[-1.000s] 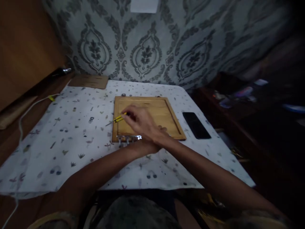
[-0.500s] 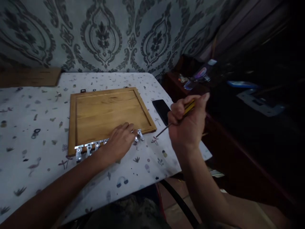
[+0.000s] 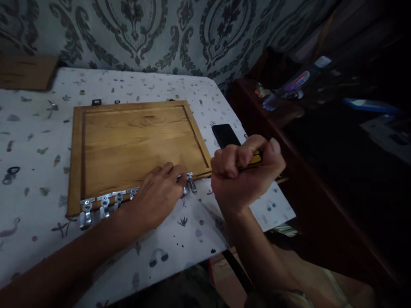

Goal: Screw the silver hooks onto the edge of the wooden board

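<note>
A framed wooden board (image 3: 138,141) lies flat on the table, with a row of silvery metal hooks (image 3: 104,205) along its near edge. My left hand (image 3: 160,194) rests over the right part of that row, fingers bent down onto the hooks and board edge; some hooks are hidden beneath it. To the right, my right hand (image 3: 242,175) is raised above the table and closed in a fist around a screwdriver (image 3: 255,159). Only a bit of its yellow and black handle shows; the shaft is hidden behind the hand.
A black phone (image 3: 224,134) lies beyond my right hand. Cardboard (image 3: 27,72) sits at the back left of the patterned tablecloth (image 3: 38,128). A plastic bottle (image 3: 297,81) lies on the dark red furniture (image 3: 244,102) at right. Patterned curtain or wall covering (image 3: 180,38) rises behind.
My view has shifted closer and lower. The right hand has turned and come nearer the board's right corner, hiding the screwdriver shaft seen before. The left hand stays on the hooks.
</note>
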`<state>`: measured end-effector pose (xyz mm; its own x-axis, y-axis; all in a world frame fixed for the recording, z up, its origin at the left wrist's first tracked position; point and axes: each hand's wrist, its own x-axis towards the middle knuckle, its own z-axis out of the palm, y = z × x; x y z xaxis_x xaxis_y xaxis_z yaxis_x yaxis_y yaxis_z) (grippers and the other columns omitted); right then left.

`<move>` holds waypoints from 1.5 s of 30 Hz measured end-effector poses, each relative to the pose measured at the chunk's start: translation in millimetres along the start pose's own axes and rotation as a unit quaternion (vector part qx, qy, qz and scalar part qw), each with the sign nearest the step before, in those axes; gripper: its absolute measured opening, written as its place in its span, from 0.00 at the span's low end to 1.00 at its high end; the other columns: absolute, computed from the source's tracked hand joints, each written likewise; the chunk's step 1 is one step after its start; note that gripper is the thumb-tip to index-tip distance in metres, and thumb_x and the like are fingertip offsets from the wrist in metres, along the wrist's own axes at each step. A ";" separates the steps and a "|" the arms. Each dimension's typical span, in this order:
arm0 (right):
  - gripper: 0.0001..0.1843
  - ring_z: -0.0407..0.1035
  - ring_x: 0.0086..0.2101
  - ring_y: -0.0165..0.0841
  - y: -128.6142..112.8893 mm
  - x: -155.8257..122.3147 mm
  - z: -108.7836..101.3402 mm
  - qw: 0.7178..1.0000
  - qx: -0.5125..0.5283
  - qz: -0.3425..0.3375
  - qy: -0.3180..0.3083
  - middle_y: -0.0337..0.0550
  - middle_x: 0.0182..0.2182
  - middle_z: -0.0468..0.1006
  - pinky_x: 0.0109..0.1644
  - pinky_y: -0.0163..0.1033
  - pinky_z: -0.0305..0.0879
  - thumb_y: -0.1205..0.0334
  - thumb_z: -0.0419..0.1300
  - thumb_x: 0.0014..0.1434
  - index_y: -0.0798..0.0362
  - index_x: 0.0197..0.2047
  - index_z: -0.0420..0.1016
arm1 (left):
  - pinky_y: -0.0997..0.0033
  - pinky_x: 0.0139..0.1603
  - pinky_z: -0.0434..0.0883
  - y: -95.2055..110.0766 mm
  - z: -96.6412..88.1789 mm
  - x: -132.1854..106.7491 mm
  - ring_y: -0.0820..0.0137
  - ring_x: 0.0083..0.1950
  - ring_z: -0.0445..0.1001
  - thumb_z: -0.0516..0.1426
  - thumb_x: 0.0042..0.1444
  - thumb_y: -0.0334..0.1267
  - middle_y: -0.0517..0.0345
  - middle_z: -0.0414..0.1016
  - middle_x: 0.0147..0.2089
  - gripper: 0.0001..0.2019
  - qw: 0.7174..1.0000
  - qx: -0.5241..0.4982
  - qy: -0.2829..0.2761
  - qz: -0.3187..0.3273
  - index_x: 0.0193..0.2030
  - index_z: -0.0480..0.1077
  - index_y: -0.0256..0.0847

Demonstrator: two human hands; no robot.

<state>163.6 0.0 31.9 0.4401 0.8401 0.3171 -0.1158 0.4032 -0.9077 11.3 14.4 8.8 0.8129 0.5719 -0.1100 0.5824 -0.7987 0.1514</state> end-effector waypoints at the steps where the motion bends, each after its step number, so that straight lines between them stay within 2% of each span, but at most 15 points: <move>1: 0.30 0.40 0.14 0.26 0.8 -0.3 -0.3 1.000 -0.001 0.000 0.002 0.28 0.13 0.43 0.18 0.35 0.42 0.35 0.49 0.66 0.47 0.22 0.47 | 0.59 0.51 0.72 0.3 0.2 0.5 0.59 0.52 0.71 0.52 0.67 0.28 0.48 0.74 0.47 0.13 1.000 -0.004 -0.002 -0.003 0.54 0.75 0.37; 6: 0.28 0.39 0.13 0.26 5.2 -0.6 -0.9 1.000 0.009 -0.004 -0.007 0.28 0.13 0.43 0.18 0.35 0.43 0.40 0.50 0.67 0.47 0.22 0.47 | 0.59 0.50 0.72 0.9 2.5 2.5 0.58 0.51 0.71 0.54 0.66 0.28 0.48 0.74 0.46 0.13 1.000 -0.003 0.004 -0.004 0.54 0.74 0.36; 9: 0.30 0.39 0.13 0.26 7.9 0.0 -1.0 1.000 -0.008 0.003 -0.024 0.28 0.12 0.43 0.18 0.35 0.44 0.37 0.50 0.66 0.47 0.22 0.46 | 0.59 0.50 0.72 0.4 3.9 2.9 0.58 0.52 0.71 0.54 0.66 0.28 0.48 0.74 0.46 0.13 1.000 -0.001 -0.001 -0.002 0.53 0.74 0.36; 13: 0.31 0.40 0.13 0.26 9.4 0.8 0.5 1.000 -0.015 0.008 -0.021 0.28 0.12 0.44 0.17 0.34 0.45 0.35 0.49 0.65 0.47 0.22 0.46 | 0.60 0.48 0.71 -0.4 6.3 2.5 0.59 0.50 0.71 0.55 0.65 0.27 0.48 0.74 0.45 0.11 1.000 -0.005 0.020 0.006 0.51 0.75 0.36; 19: 0.29 0.38 0.13 0.25 11.4 -0.3 3.5 1.000 0.013 0.007 -0.028 0.27 0.12 0.44 0.17 0.34 0.43 0.39 0.50 0.67 0.47 0.22 0.48 | 0.59 0.49 0.71 -0.3 6.7 1.5 0.58 0.51 0.71 0.53 0.66 0.26 0.47 0.74 0.45 0.12 1.000 -0.006 0.017 0.010 0.51 0.74 0.35; 25: 0.30 0.39 0.13 0.26 12.7 -3.5 2.7 0.999 -0.020 0.009 -0.033 0.27 0.12 0.44 0.18 0.34 0.44 0.35 0.50 0.65 0.46 0.22 0.48 | 0.60 0.49 0.71 -1.5 11.3 -0.7 0.58 0.51 0.71 0.54 0.64 0.26 0.47 0.74 0.45 0.11 0.998 0.005 0.060 0.019 0.50 0.74 0.35; 34: 0.28 0.36 0.14 0.28 16.9 -1.9 -3.4 0.999 -0.026 0.008 -0.023 0.27 0.12 0.42 0.18 0.35 0.43 0.37 0.49 0.64 0.46 0.23 0.45 | 0.60 0.50 0.70 -3.4 11.5 -3.1 0.59 0.52 0.72 0.54 0.63 0.24 0.47 0.75 0.47 0.13 0.997 -0.004 0.073 0.027 0.51 0.74 0.35; 37: 0.27 0.37 0.14 0.27 17.0 -3.9 -3.8 1.000 -0.009 0.008 -0.024 0.27 0.12 0.43 0.18 0.35 0.43 0.40 0.49 0.64 0.46 0.23 0.45 | 0.58 0.51 0.69 -2.8 12.5 -2.9 0.58 0.52 0.72 0.53 0.66 0.28 0.48 0.75 0.46 0.12 0.996 -0.002 0.092 0.022 0.50 0.75 0.36; 39: 0.26 0.37 0.14 0.27 17.0 -5.4 -3.6 1.000 0.006 0.002 -0.028 0.27 0.12 0.44 0.18 0.35 0.44 0.41 0.50 0.64 0.46 0.23 0.45 | 0.55 0.52 0.69 -1.2 12.2 -2.6 0.57 0.53 0.72 0.53 0.68 0.34 0.47 0.75 0.47 0.11 0.995 -0.007 0.101 0.013 0.49 0.76 0.36; 43: 0.26 0.38 0.14 0.26 16.5 -7.8 -2.4 1.000 0.018 -0.003 -0.022 0.27 0.12 0.43 0.18 0.34 0.44 0.41 0.49 0.64 0.46 0.22 0.46 | 0.54 0.53 0.68 3.3 10.5 -0.7 0.55 0.53 0.71 0.56 0.67 0.50 0.48 0.75 0.47 0.18 0.994 -0.020 0.108 0.000 0.47 0.77 0.36; 45: 0.26 0.38 0.14 0.26 15.8 -8.9 -1.4 0.999 0.036 -0.006 -0.019 0.27 0.12 0.44 0.18 0.33 0.44 0.42 0.50 0.64 0.47 0.22 0.48 | 0.54 0.53 0.67 5.4 10.3 1.1 0.55 0.53 0.71 0.58 0.65 0.53 0.48 0.75 0.46 0.20 0.994 -0.018 0.111 -0.009 0.46 0.77 0.36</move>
<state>159.2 -1.6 14.3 0.4076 0.8479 0.3391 -0.1746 0.4369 -0.8824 15.3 8.8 -0.6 0.7803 0.6163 0.1064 0.5931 -0.7832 0.1866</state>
